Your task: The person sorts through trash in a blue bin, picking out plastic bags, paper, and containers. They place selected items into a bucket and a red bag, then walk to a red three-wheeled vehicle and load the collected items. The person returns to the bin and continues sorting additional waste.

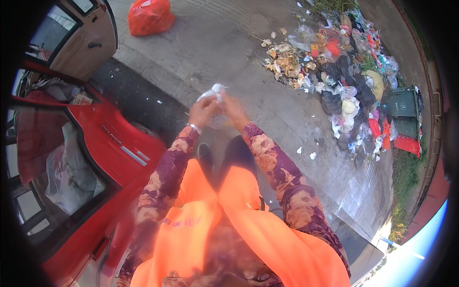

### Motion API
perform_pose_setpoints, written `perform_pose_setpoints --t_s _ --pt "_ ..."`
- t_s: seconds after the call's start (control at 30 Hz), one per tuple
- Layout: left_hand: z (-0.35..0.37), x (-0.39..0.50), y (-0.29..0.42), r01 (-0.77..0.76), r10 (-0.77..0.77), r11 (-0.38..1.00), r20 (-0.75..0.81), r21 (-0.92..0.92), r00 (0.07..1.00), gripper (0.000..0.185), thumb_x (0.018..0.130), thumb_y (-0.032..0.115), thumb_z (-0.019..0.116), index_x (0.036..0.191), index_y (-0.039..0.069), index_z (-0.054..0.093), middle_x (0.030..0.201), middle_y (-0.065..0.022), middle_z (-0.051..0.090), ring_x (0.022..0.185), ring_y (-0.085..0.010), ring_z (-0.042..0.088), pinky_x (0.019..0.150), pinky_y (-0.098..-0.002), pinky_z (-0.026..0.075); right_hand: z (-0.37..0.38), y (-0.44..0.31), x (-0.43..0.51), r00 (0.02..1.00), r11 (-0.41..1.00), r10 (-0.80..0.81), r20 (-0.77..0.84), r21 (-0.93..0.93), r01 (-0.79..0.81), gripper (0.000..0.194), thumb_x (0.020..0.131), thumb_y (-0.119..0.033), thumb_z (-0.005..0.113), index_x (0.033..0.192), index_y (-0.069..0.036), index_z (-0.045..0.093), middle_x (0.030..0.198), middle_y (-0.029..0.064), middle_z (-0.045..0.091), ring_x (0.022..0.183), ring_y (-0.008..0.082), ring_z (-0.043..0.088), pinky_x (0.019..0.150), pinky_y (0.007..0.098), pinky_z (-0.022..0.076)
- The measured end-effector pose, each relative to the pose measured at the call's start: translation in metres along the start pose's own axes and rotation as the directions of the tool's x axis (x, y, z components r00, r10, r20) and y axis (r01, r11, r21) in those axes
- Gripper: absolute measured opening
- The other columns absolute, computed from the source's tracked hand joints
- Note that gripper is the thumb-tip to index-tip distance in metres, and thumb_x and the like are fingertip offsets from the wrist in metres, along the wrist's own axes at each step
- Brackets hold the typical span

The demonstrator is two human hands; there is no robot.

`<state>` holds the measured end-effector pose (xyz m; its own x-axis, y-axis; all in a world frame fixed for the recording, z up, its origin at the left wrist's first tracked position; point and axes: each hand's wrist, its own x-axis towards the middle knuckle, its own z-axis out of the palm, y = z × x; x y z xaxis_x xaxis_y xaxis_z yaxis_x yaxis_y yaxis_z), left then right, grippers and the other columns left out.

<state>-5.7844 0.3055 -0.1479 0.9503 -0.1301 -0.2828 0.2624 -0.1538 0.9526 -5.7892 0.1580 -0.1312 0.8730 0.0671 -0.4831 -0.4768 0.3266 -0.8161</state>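
My left hand (205, 109) and my right hand (232, 107) meet in front of my body, above the pavement. Between their fingers is a crumpled white piece, thin plastic or cloth (212, 92), sticking out past the fingertips. The left fingers are closed on it. The right fingertips touch the same bundle, slightly blurred. A pale bracelet circles my left wrist, and both sleeves are floral. Below the hands, a faint see-through patch that may be plastic hangs; its outline is unclear.
A red vehicle (118, 140) with an open door (84, 43) stands at left. A full red bag (148, 18) sits on the concrete at the top. A large heap of mixed rubbish (340, 79) spreads at right, beside a tipped green wheeled bin (401, 104). Small white scraps (313, 155) lie nearby.
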Motion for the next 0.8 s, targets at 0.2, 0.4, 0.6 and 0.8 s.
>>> perform_pose_setpoints --t_s 0.2,0.4,0.6,0.8 --pt "-0.011 0.156 0.086 0.128 -0.125 0.98 -0.032 0.155 0.992 0.036 0.085 0.019 0.07 0.113 -0.002 0.066 0.095 -0.0076 0.071 0.083 -0.0121 0.065 0.074 -0.0267 0.052 0.011 -0.101 0.13 0.997 0.991 0.004 0.075 -0.132 0.006 0.052 0.096 -0.051 0.05 0.119 -0.005 0.062 0.099 0.0046 0.063 0.086 0.0122 0.057 0.075 0.0283 0.0461" --pt "-0.035 0.3 0.136 0.166 -0.166 0.986 -0.013 0.026 0.986 0.032 0.085 0.021 0.07 0.109 0.0 0.068 0.09 -0.0044 0.07 0.08 -0.0097 0.062 0.073 -0.0256 0.048 0.001 -0.19 0.263 0.971 0.987 0.091 0.223 0.109 -0.118 0.054 0.096 -0.051 0.051 0.12 -0.005 0.063 0.099 0.0047 0.063 0.085 0.0139 0.057 0.078 0.0301 0.0477" --pt "-0.069 0.412 0.241 0.179 -0.202 0.976 -0.207 -0.123 0.957 0.023 0.09 0.02 0.063 0.106 0.006 0.071 0.083 0.0013 0.065 0.071 -0.0085 0.057 0.065 -0.023 0.044 -0.011 -0.331 0.359 0.977 0.993 0.112 0.18 -0.045 -0.106 0.049 0.096 -0.048 0.053 0.12 -0.007 0.065 0.096 0.0035 0.062 0.08 0.0116 0.055 0.076 0.0298 0.0483" --pt "-0.117 0.512 0.312 0.236 -0.314 0.918 -0.223 -0.318 0.923 0.024 0.092 0.021 0.06 0.112 0.011 0.069 0.075 0.0045 0.056 0.073 -0.0085 0.056 0.068 -0.0261 0.046 0.008 -0.423 0.48 0.989 0.996 0.092 0.117 0.006 -0.093 0.037 0.093 -0.029 0.064 0.122 -0.007 0.063 0.093 0.0011 0.061 0.077 0.0084 0.054 0.068 0.0245 0.0466"
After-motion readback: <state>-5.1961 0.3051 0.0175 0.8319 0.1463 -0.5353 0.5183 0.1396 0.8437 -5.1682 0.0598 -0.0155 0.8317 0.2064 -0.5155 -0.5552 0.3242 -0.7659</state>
